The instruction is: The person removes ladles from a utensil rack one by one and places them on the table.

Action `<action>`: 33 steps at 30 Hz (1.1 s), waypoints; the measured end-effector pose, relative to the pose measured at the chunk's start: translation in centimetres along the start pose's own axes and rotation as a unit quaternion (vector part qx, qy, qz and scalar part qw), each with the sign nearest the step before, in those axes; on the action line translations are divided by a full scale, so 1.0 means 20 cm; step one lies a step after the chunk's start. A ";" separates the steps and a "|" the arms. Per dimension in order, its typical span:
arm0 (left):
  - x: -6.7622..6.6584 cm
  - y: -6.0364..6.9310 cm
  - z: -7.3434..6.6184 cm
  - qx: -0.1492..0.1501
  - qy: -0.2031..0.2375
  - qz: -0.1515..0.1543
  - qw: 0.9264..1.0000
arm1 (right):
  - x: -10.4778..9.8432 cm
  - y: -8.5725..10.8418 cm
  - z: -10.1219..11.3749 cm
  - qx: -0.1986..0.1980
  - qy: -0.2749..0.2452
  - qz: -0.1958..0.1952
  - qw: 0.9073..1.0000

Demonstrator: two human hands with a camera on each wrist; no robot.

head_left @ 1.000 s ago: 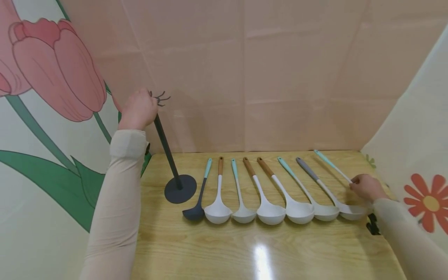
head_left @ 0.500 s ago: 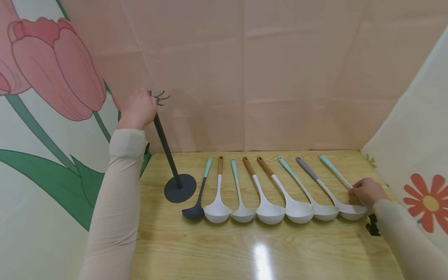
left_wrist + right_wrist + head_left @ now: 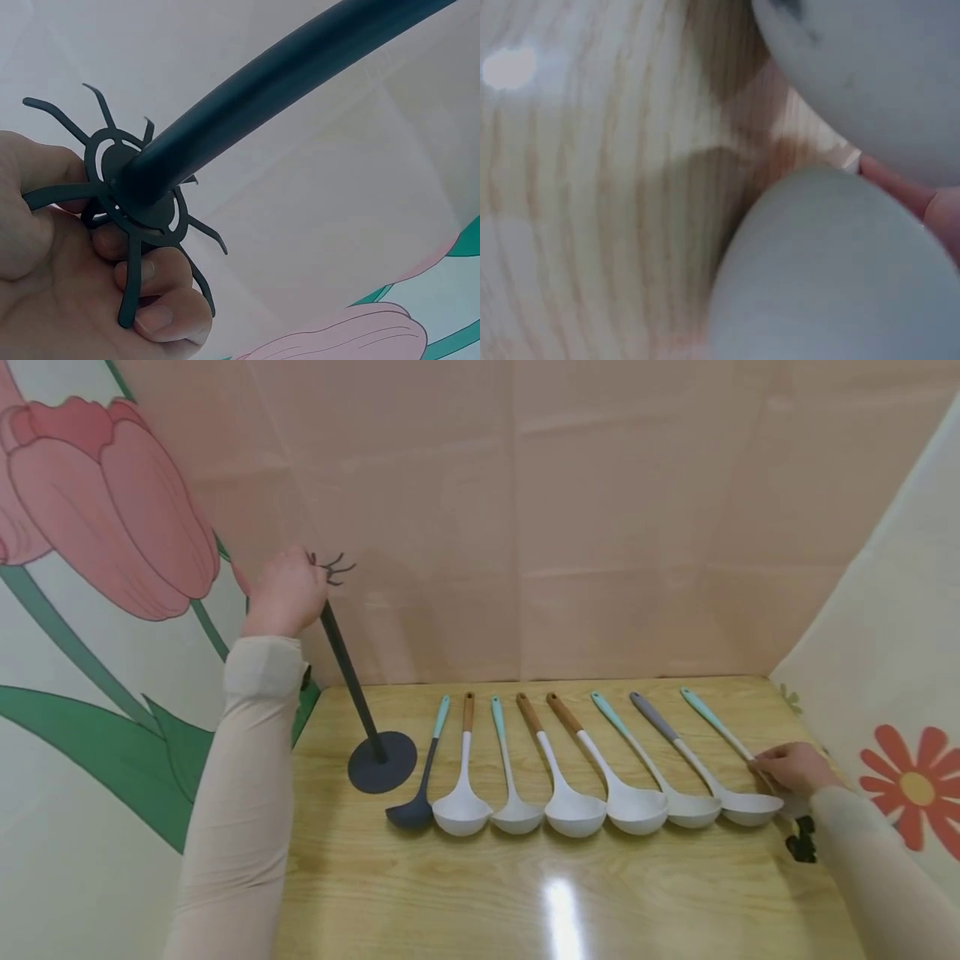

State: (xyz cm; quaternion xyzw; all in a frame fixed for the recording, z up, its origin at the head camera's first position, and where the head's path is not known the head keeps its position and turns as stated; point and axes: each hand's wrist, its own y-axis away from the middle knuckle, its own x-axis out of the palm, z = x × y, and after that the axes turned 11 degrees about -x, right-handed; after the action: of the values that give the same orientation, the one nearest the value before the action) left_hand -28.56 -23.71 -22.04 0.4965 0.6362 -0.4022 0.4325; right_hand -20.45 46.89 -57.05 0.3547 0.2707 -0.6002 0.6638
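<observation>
My left hand (image 3: 285, 593) grips the hooked top of a black utensil stand (image 3: 348, 672), whose round base rests on the table. In the left wrist view, curled fingers (image 3: 176, 311) lie among the hooks around the stand's pole (image 3: 262, 97). At the right end of a ladle row, my right hand (image 3: 797, 767) pinches the shaft of a ladle with a mint handle (image 3: 708, 714). That ladle's bowl is mostly hidden behind the hand. Beside it lies a grey-handled ladle (image 3: 752, 808). Two pale bowls fill much of the right wrist view, with a fingertip (image 3: 892, 184) behind them.
Several more ladles lie side by side, bowls toward me: a dark one (image 3: 411, 812) nearest the stand, then white ones (image 3: 461, 814) with wooden or mint handles. A pink cloth backdrop (image 3: 600, 527) stands behind the wooden table (image 3: 450, 902). Flower-printed sheets (image 3: 922, 652) flank it.
The right-hand ladle's handle end has come down and slightly right, then stayed there. My left hand keeps its hold on the stand. The head view has shifted a little.
</observation>
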 end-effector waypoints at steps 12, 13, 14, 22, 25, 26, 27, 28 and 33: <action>0.00 0.00 0.01 0.011 -0.004 -0.001 1.000 | 0.04 0.01 -0.05 0.013 -0.043 -0.031 0.999; 0.00 0.00 0.01 0.011 -0.004 0.001 1.000 | 0.04 0.01 -0.05 0.011 -0.042 -0.033 0.999; -0.01 0.00 0.01 0.010 -0.003 0.001 1.000 | 0.04 0.00 -0.05 0.010 -0.040 -0.034 0.999; 0.00 0.00 -0.03 0.010 0.002 0.010 1.000 | 0.04 0.04 -0.07 0.006 -0.035 -0.046 0.998; 0.00 0.00 -0.04 0.010 0.008 0.018 1.000 | 0.03 0.06 -0.07 0.010 -0.031 -0.049 0.998; 0.00 0.00 -0.04 0.009 0.011 0.023 1.000 | 0.03 0.07 -0.07 0.013 -0.028 -0.050 0.998; 0.00 0.00 -0.04 0.010 0.012 0.027 1.000 | 0.03 0.07 -0.06 0.015 -0.022 -0.052 0.998; 0.00 0.00 -0.04 0.011 0.014 0.030 0.999 | 0.02 0.08 -0.06 0.019 -0.018 -0.053 0.998; 0.02 0.01 -0.04 0.019 0.021 0.019 0.999 | 0.00 0.11 0.00 0.003 0.033 -0.075 0.997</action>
State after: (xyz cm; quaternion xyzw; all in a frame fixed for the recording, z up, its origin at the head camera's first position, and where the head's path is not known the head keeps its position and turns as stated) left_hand -28.62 -22.87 -22.10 0.5248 0.6279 -0.3958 0.4167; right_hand -18.28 47.03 -56.71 0.3546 0.3163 -0.6369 0.6070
